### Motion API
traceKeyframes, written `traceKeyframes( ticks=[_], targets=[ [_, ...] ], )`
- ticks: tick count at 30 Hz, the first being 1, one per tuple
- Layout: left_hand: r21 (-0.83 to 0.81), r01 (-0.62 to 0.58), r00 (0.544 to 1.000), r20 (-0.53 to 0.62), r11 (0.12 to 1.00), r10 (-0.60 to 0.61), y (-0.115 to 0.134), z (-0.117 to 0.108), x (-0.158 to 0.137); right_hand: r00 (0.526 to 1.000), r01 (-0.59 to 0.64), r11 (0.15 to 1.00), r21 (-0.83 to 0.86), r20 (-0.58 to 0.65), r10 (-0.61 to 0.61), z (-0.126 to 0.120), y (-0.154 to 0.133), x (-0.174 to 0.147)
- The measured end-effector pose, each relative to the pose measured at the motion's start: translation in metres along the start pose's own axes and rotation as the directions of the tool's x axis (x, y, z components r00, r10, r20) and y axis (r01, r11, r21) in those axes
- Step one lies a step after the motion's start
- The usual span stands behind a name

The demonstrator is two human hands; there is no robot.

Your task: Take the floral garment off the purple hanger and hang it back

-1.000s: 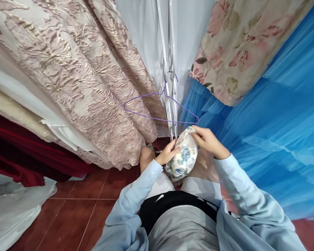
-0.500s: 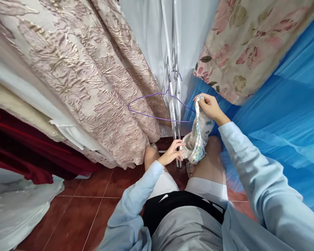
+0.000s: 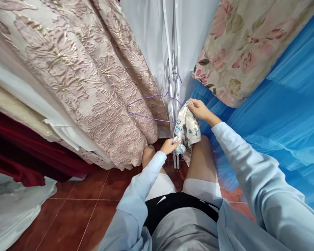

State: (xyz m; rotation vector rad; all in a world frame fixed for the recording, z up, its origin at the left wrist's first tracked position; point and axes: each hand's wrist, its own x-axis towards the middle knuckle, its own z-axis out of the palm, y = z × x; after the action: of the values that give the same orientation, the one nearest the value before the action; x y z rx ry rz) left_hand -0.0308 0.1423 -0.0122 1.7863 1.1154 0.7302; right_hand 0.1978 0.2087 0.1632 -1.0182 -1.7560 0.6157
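Observation:
A white garment (image 3: 192, 127) with a blue and green floral print hangs bunched between my two hands, above my knees. My right hand (image 3: 200, 109) grips its upper edge near the right end of a purple wire hanger (image 3: 146, 98). Lower and to the left, my left hand (image 3: 170, 145) pinches another edge of the cloth. The hanger's left half is bare, while its right end is hidden by the garment. Its hook is up against a white metal rack (image 3: 177, 62). What kind of garment it is I cannot make out.
Pink brocade cloth (image 3: 89, 87) hangs close on the left, with dark red fabric (image 3: 21, 150) beyond it. Floral cloth (image 3: 240, 52) and blue tulle (image 3: 285, 115) hang on the right. Red floor tiles (image 3: 86, 198) lie below.
My right hand has moved left and slightly down with the garment, which now covers the hanger's right end. The garment has turned and bunched. My left hand has closed on its edge.

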Motion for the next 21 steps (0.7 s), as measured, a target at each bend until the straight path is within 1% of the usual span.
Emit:
traceKeyframes(
  ticks=[2,4,6,8,10,11,13,15,17,19,21],
  targets=[
    [0.09,0.072,0.997,0.006,0.993,-0.073,-0.016,-0.029,-0.02,0.998,-0.044,0.995,0.087,0.04,0.04,-0.006,-0.001,-0.001],
    [0.146,0.126,0.992,-0.022,0.981,-0.124,-0.026,-0.067,-0.036,0.991,-0.104,0.98,0.169,0.103,0.087,-0.011,-0.002,-0.001],
    [0.171,0.122,0.991,-0.083,0.978,-0.109,-0.028,-0.111,-0.045,0.977,-0.166,0.958,0.233,0.167,0.129,-0.011,-0.003,-0.001],
    [0.216,0.039,0.986,-0.165,0.975,-0.003,-0.02,-0.159,-0.046,0.965,-0.222,0.93,0.292,0.204,0.166,-0.006,-0.001,-0.002],
    [0.271,-0.035,0.967,-0.236,0.962,0.101,-0.004,-0.204,-0.04,0.959,-0.262,0.899,0.35,0.199,0.201,0.002,0.001,-0.003],
    [0.293,-0.054,0.954,-0.266,0.955,0.135,0.005,-0.225,-0.034,0.957,-0.275,0.885,0.374,0.192,0.216,0.006,0.002,-0.004],
    [0.312,-0.045,0.942,-0.302,0.949,0.144,0.025,-0.258,-0.02,0.954,-0.293,0.865,0.408,0.186,0.235,0.013,0.002,-0.005],
    [0.312,-0.021,0.938,-0.321,0.95,0.127,0.042,-0.276,-0.005,0.948,-0.311,0.852,0.421,0.198,0.248,0.019,0.001,-0.005],
    [0.302,-0.014,0.934,-0.337,0.953,0.121,0.053,-0.28,0.007,0.942,-0.329,0.842,0.427,0.21,0.261,0.022,-0.002,-0.006],
    [0.281,-0.021,0.929,-0.35,0.959,0.123,0.059,-0.27,0.016,0.94,-0.339,0.829,0.446,0.207,0.273,0.026,-0.006,-0.009],
    [0.257,-0.029,0.933,-0.34,0.966,0.118,0.062,-0.253,0.019,0.936,-0.35,0.806,0.478,0.217,0.278,0.032,-0.011,-0.012]
  ],
)
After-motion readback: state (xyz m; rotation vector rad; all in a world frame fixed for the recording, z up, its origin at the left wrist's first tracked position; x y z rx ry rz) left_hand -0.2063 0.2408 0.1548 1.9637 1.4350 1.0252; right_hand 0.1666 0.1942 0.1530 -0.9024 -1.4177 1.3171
